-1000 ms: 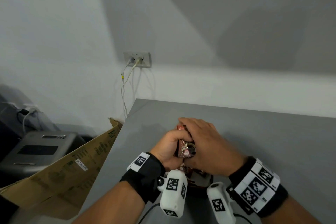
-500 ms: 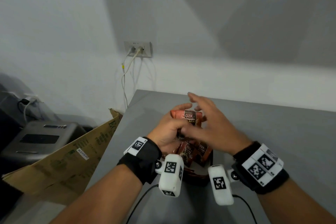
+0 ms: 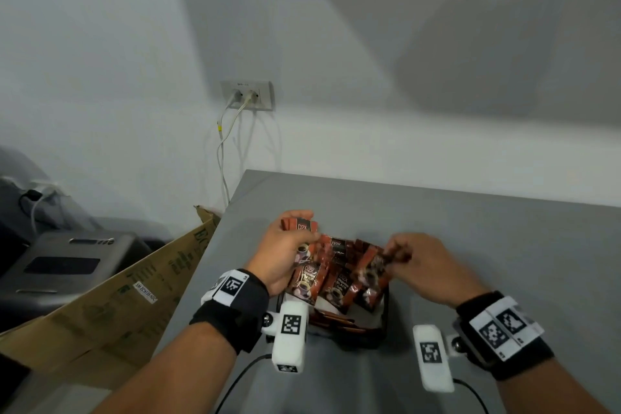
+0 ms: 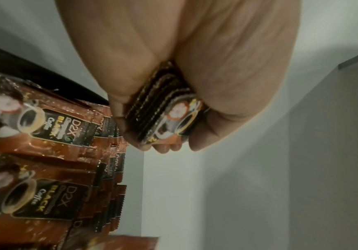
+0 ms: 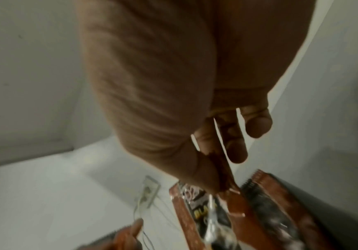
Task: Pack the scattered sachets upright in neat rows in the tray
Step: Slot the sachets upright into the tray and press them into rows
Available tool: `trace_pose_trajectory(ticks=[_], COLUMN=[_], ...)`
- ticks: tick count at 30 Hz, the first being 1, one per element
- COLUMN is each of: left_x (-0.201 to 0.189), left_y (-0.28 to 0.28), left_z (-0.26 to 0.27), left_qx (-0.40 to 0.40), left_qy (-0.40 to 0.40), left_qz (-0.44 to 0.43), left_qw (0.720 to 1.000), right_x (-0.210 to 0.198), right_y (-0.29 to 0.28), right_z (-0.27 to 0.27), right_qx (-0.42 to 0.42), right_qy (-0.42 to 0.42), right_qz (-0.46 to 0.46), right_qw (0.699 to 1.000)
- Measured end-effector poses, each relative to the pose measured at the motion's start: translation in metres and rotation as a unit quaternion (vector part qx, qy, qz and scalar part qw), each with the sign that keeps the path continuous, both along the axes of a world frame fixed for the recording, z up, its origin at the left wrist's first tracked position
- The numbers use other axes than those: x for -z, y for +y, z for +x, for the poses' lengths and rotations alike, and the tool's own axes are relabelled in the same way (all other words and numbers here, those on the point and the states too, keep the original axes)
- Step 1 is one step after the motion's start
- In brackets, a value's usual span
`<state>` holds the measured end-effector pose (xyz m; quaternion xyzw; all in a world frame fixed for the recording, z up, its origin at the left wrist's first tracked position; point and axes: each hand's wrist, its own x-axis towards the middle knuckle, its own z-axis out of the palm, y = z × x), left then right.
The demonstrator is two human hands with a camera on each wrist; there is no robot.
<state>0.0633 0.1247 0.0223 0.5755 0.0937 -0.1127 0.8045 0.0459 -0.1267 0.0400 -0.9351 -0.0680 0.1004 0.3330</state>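
A black tray (image 3: 383, 329) sits on the grey table near me, filled with upright brown coffee sachets (image 3: 331, 279) in rows (image 4: 52, 132). My left hand (image 3: 285, 245) grips a stack of sachets (image 3: 300, 224) above the tray's left side; the stack's edges (image 4: 158, 103) show between thumb and fingers (image 4: 165, 148). My right hand (image 3: 403, 252) pinches the top of a single sachet (image 3: 373, 265) over the tray's right side, and that sachet (image 5: 227, 179) hangs from thumb and forefinger. The tray's floor is hidden by the packets.
The grey table (image 3: 470, 245) meets a white wall with a socket and two plugged cables (image 3: 247, 96). A cardboard box (image 3: 134, 292) leans off the table's left edge, with a grey device (image 3: 67, 262) behind it. Wrist cameras (image 3: 290, 336) hang below both wrists.
Both hands were clasped together on the stack. The right hand has drawn one sachet off and moved right over the tray; the left keeps the stack, now further left.
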Motion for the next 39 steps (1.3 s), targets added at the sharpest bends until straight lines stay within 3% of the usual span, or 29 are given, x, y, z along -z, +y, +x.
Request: trace_pose_trajectory(ticks=[3, 7, 13, 17, 22, 28, 33, 36, 39], left_x=[0.005, 0.007, 0.002, 0.005, 0.004, 0.004, 0.005, 0.005, 0.003], left_y=[-0.002, -0.004, -0.004, -0.007, -0.008, -0.007, -0.005, -0.004, -0.009], left_z=[-0.002, -0.004, -0.006, -0.008, -0.010, -0.012, -0.009, -0.008, -0.008], left_qx=[0.018, 0.040, 0.053, 0.055, 0.051, 0.056, 0.039, 0.053, 0.076], left_qy=[0.008, 0.018, 0.025, 0.031, 0.032, 0.029, 0.055, 0.036, -0.006], left_qz=[0.034, 0.039, 0.042, 0.045, 0.038, 0.040, 0.000, 0.019, 0.048], left_qw=[0.999, 0.998, 0.997, 0.997, 0.997, 0.997, 0.998, 0.998, 0.996], right_x=[0.018, 0.037, 0.046, 0.052, 0.062, 0.070, 0.071, 0.062, 0.034], right_y=[0.006, 0.016, 0.026, 0.035, 0.037, 0.037, 0.031, 0.024, 0.028], right_z=[-0.007, -0.005, -0.007, -0.012, -0.013, -0.012, -0.014, -0.012, -0.007], right_qx=[-0.053, -0.078, -0.068, -0.080, -0.087, -0.040, -0.027, -0.001, 0.039], right_qy=[0.059, 0.062, -0.021, -0.078, -0.100, -0.113, -0.107, -0.117, -0.140], right_qz=[-0.038, -0.093, -0.213, -0.246, -0.232, -0.196, -0.150, -0.075, 0.076], right_qw=[0.996, 0.991, 0.974, 0.963, 0.964, 0.973, 0.983, 0.990, 0.986])
